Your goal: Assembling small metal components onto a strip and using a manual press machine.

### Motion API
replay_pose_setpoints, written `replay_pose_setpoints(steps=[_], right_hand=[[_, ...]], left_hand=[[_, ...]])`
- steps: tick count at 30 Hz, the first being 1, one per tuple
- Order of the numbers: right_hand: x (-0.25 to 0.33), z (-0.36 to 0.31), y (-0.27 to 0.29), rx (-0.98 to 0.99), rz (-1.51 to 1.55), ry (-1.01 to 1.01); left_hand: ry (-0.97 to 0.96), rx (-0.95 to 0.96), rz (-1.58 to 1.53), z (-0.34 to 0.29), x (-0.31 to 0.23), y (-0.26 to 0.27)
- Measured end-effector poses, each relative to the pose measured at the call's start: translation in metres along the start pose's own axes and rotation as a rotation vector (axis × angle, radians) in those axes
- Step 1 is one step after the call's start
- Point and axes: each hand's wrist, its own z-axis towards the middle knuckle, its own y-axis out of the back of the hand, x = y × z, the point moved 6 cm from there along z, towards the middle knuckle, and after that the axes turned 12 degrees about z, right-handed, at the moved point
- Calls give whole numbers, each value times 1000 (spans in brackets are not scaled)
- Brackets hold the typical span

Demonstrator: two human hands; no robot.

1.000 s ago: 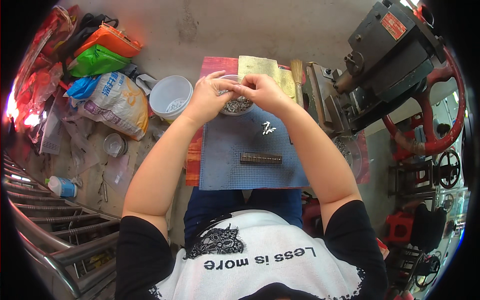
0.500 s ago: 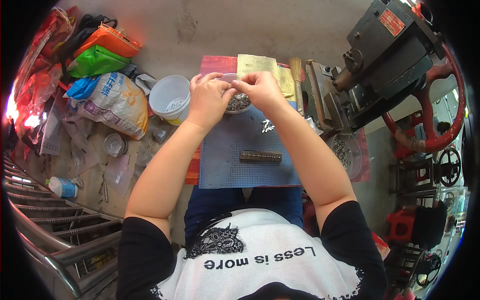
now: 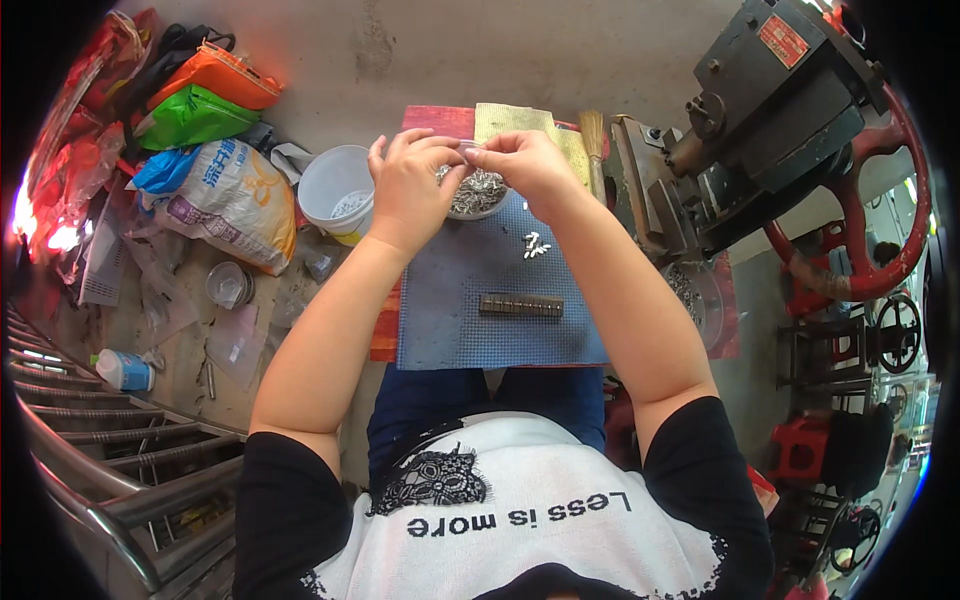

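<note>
My left hand and my right hand meet over the far part of the mat, thumbs and forefingers pinched close together. What they hold, if anything, is too small to make out. Right below them stands a round clear tub heaped with small silvery metal parts. A few loose shiny metal pieces lie on the blue textured mat, near my right wrist. Closer to me on the mat rests a dark segmented metal bar, touched by neither hand.
A white bucket with small pale parts stands left of the mat. On the right are a brush, a heavy dark machine with a red handwheel and a clear tub of metal parts. A yellow cloth lies at the back.
Both hands have shifted slightly away from me and the fingers remain pinched. More of the metal parts in the tub now show beneath them.
</note>
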Motion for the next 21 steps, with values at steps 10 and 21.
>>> replay_pose_setpoints(steps=[10,21], right_hand=[[5,-12,3,41,-45,-53],[-64,-103,1,139,-430,-193]], left_hand=[[47,-7,33,-11,-2,13],[114,332,-191,-129,-47,16]])
